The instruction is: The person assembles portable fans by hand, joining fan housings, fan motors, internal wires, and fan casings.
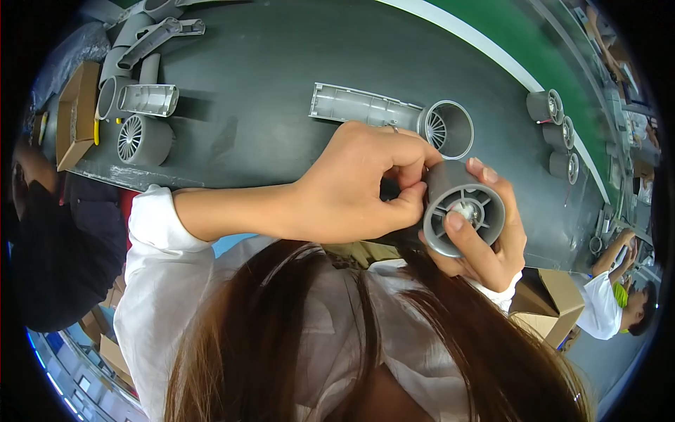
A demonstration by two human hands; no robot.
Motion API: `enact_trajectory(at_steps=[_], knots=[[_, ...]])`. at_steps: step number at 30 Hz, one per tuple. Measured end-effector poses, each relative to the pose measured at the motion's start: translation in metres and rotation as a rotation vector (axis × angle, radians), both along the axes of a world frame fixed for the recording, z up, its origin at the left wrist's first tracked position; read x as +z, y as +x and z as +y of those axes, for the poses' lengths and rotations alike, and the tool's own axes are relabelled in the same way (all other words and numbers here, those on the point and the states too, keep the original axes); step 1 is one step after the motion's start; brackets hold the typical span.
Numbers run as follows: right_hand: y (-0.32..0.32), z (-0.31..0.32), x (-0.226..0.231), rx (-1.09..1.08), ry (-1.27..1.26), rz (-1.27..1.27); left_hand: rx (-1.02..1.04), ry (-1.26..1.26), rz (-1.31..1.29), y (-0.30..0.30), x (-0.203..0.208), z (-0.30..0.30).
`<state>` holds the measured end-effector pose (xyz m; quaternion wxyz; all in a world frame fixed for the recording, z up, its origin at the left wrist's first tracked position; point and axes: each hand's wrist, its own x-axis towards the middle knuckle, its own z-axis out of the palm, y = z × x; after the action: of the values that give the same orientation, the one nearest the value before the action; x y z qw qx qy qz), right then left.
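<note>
My right hand (492, 232) is closed around a short grey fan housing (464, 193). Its open, spoked end is tilted toward me, and my right thumb presses at the central hub, where something whitish shows. At the housing's left side, my left hand (365, 183) is closed in a pinch with thumb and fingertips together; whatever lies between them is hidden. Just beyond my hands, a grey hair-dryer shell (365, 105) lies on the dark table, its long trough-like handle pointing left and its round barrel (450, 130) showing vanes inside.
Grey shell parts (144, 49) and a finned cylinder (144, 141) sit at the left, beside a cardboard box (77, 116). Several small grey housings (562, 133) line the right side. Another open carton (548, 302) stands below the table's right edge. Other people are at both sides.
</note>
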<state>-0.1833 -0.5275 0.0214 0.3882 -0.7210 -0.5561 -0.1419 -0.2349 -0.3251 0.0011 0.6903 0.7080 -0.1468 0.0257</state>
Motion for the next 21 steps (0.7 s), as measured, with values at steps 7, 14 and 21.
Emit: enact_trajectory(at_steps=[7,14,21], knots=[[0.01,0.007,0.009,-0.288,0.07,-0.131,0.254,0.189,-0.155,0.008,0.005,0.018],[0.015,0.02,0.022,-0.541,-0.113,-0.056,0.466,0.805,-0.468,0.023,-0.011,0.034],[0.02,0.04,0.033,-0.526,-0.265,-0.007,0.217,1.017,-0.286,0.016,-0.022,0.021]])
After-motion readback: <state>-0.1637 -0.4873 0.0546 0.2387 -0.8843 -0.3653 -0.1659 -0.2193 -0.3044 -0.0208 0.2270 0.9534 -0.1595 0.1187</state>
